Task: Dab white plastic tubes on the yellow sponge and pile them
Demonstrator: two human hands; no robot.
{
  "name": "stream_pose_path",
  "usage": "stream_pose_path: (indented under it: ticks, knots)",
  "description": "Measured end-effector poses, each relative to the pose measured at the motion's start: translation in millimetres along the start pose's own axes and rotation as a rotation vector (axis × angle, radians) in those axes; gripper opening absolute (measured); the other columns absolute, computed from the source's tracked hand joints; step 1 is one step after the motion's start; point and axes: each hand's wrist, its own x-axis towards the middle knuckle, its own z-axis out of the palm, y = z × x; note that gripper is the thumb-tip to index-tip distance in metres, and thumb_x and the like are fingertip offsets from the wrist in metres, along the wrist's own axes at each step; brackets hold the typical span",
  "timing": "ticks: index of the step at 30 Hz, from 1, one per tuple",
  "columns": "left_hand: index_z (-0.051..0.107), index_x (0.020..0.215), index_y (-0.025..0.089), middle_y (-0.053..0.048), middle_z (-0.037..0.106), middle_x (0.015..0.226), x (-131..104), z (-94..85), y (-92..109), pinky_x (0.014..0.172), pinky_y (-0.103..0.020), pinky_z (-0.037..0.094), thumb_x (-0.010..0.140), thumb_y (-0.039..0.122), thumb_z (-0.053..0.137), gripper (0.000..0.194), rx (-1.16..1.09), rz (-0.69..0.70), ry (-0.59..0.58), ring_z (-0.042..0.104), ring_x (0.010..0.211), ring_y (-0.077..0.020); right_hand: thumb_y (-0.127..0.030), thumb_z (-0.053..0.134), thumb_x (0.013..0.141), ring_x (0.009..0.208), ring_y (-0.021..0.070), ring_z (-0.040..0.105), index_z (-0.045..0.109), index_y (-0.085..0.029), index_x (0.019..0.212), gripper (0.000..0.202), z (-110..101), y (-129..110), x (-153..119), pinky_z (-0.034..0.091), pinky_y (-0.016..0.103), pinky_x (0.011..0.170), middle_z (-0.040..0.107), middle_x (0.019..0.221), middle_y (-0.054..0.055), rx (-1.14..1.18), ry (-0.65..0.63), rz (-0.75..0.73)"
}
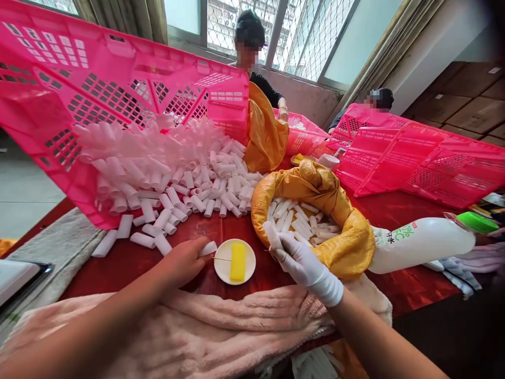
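Note:
My bare left hand (pixel 185 262) is closed around a small white tube (pixel 208 249), and a thin stick points from it toward the plate. On the white plate (pixel 221 273) lies a yellow block (pixel 238 262), just right of that hand. My right hand (pixel 302 263), in a white glove, grips a white tube (pixel 272 235) at the near rim of a rolled yellow sack (pixel 351 252). Several white pieces (pixel 302 223) lie inside the sack. A big heap of white tubes (pixel 189 179) spills from a tipped pink crate (pixel 158 58) behind my left hand.
A white bottle with a green cap (pixel 426 243) lies at the right. A pink cloth (pixel 221 326) covers the near edge of the red table (pixel 418 279). Behind are a person (pixel 272 92), another person's cap (pixel 382 98), and more pink crates (pixel 394 152).

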Motion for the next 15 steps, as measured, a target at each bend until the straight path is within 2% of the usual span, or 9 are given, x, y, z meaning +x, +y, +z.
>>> stream_pose_path:
  ticks: [2,4,6,8,10,12,15]
  knots:
    - [0.052,0.083,0.021,-0.004,0.064,0.081,-1.3,1.5,-2.2,0.067,-0.029,0.042,0.084,0.037,0.041,0.020,0.000,0.010,0.026,0.059,0.076,-0.0191,-0.046,0.048,0.089,0.054,0.0139,0.045,0.055,-0.021,0.081,0.027,-1.3,8.4,2.5,0.044,0.028,0.053,0.051,0.062,-0.001,0.097,0.064,0.044]
    - [0.052,0.084,0.020,-0.004,0.063,0.082,-3.2,2.2,-3.3,0.067,-0.030,0.043,0.084,0.038,0.040,0.021,-0.003,0.020,0.058,0.059,0.076,-0.0198,-0.052,0.050,0.087,0.055,0.0131,0.048,0.053,-0.021,0.084,0.031,-12.1,18.6,11.9,0.043,0.026,0.051,0.054,0.067,0.000,0.261,0.271,0.092]
    - [0.053,0.086,0.020,-0.005,0.064,0.083,-5.1,2.7,-3.7,0.070,-0.031,0.045,0.084,0.039,0.039,0.023,-0.018,0.040,0.102,0.060,0.078,-0.0207,-0.055,0.055,0.083,0.062,0.0132,0.054,0.052,-0.022,0.090,0.035,-25.8,27.1,23.5,0.047,0.026,0.058,0.058,0.075,0.001,0.359,0.519,0.117]
    - [0.055,0.088,0.020,-0.006,0.065,0.087,-6.7,3.5,-3.7,0.074,-0.033,0.047,0.084,0.037,0.039,0.024,-0.041,0.071,0.156,0.061,0.082,-0.0217,-0.056,0.059,0.080,0.067,0.0131,0.056,0.052,-0.022,0.093,0.037,-34.5,32.9,32.2,0.049,0.027,0.066,0.059,0.079,0.000,0.359,0.654,0.116]
    - [0.056,0.090,0.019,-0.007,0.066,0.090,-7.7,4.4,-3.8,0.079,-0.034,0.048,0.083,0.035,0.040,0.023,-0.061,0.108,0.219,0.061,0.086,-0.0223,-0.057,0.062,0.077,0.065,0.0128,0.055,0.052,-0.022,0.088,0.038,-34.2,35.4,34.5,0.049,0.026,0.066,0.058,0.077,0.000,0.327,0.603,0.116]
    - [0.058,0.090,0.019,-0.008,0.066,0.091,-7.9,5.2,-4.4,0.081,-0.035,0.049,0.082,0.032,0.041,0.023,-0.073,0.145,0.279,0.061,0.087,-0.0226,-0.058,0.061,0.077,0.057,0.0114,0.052,0.050,-0.021,0.085,0.039,-26.5,32.4,29.2,0.046,0.025,0.055,0.056,0.073,-0.001,0.344,0.468,0.132]
    - [0.058,0.089,0.018,-0.009,0.066,0.087,-6.9,5.8,-7.2,0.080,-0.037,0.051,0.079,0.027,0.042,0.022,-0.071,0.198,0.367,0.062,0.086,-0.0232,-0.058,0.050,0.085,0.047,0.0090,0.045,0.048,-0.021,0.082,0.037,-12.3,15.1,12.3,0.038,0.022,0.044,0.052,0.068,-0.002,0.361,0.204,0.181]
